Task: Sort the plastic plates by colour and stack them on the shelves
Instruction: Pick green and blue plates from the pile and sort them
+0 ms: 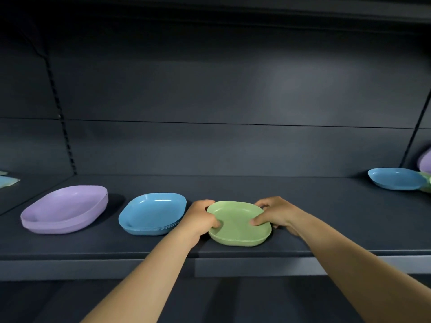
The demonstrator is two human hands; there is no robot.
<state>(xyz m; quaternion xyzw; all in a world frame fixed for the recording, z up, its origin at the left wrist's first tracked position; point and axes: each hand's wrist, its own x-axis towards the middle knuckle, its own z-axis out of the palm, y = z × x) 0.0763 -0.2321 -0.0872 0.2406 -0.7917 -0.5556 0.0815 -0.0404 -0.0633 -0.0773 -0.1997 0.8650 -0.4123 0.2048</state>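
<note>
1. The left hand grips the left edge of the green plates: its thumb curls over the rim into the hollow, and the other fingers wrap round the far-left corner.
2. The right hand grips the right edge of the same stack, thumb pressed down inside the rim, fingers curled round the far-right corner and side.
3. The green plates are smooth matte plastic, square with rounded corners and a shallow dished middle. Faint lines along the near edge show several nested together. The stack sits on the shelf near its front edge, about the middle of the view.
4. Just to the left, beside the left wrist, lies a stack of blue plates of the same rounded-square shape, with layered rims showing at its near side. Whether it touches the hand cannot be told.
5. Further left, apart from the blue ones, lies a stack of lilac plates, also nested, with a soft sheen.
6. The shelf is a flat, dark grey board with a paler front lip; the back panel behind it is equally dark and plain.
7. Far right on the shelf, well apart, a single blue plate lies beside green and lilac pieces cut off by the picture's edge.
</note>
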